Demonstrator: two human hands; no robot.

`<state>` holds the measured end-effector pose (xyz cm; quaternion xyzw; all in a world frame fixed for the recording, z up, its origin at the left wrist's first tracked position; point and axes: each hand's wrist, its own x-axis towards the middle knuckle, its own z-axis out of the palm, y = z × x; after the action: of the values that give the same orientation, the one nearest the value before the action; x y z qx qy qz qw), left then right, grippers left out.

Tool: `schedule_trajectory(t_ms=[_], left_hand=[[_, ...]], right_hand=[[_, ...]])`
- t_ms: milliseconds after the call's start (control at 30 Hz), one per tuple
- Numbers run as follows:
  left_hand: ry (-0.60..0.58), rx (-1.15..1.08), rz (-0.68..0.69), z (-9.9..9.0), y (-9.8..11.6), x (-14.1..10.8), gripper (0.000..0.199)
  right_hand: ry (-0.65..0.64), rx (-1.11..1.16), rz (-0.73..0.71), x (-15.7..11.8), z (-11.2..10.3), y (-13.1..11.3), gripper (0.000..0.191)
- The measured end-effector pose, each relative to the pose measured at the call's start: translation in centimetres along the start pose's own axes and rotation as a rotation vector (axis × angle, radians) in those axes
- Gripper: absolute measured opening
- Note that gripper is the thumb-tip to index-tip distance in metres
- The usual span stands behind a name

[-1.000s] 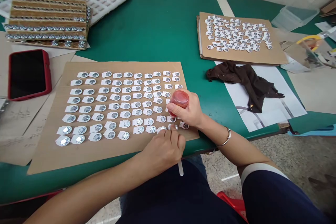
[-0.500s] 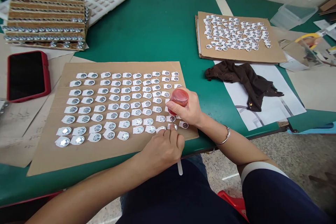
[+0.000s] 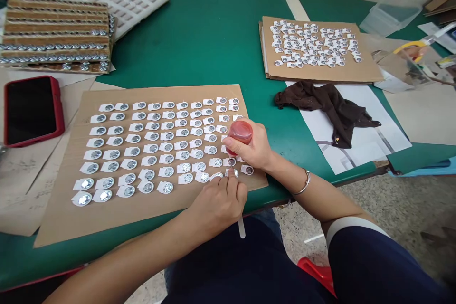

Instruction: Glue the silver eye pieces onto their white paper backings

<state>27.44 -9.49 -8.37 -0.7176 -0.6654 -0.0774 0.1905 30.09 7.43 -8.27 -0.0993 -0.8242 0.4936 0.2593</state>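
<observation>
A brown cardboard sheet point(image 3: 142, 213) bears rows of small white paper pieces, each with a round silvery disc. Over its right part, my right hand point(image 3: 254, 147) is wrapped round a red, translucent squeeze bottle point(image 3: 240, 132), whose lower end is hidden near the discs. Just below it, my left hand point(image 3: 221, 199) lies at the sheet's front edge, index finger extended to a disc point(image 3: 231, 162) and the other fingers curled. From under this hand sticks the end of a thin white stick point(image 3: 242, 228), held in the curled fingers.
At the left lie a phone in a red case point(image 3: 33, 110) and stacked corrugated cardboard point(image 3: 57, 38) with metal discs. Right and back are another disc-covered cardboard point(image 3: 320, 73), a dark brown cloth point(image 3: 331, 104), a clear container point(image 3: 390, 14) and yellow-handled scissors point(image 3: 409, 47).
The whole view has shifted slightly, with things on the table appearing a little further left. Both hands keep nearly the same pose and place over the sheet.
</observation>
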Motion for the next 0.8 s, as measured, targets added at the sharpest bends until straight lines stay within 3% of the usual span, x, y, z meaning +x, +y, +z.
schedule_trajectory(t_ms=[800], left_hand=[[0.024,-0.046,0.012,-0.16,-0.28,0.13,0.007]], right_hand=[[-0.012,-0.042,0.016,-0.2,-0.62,0.0,0.03]])
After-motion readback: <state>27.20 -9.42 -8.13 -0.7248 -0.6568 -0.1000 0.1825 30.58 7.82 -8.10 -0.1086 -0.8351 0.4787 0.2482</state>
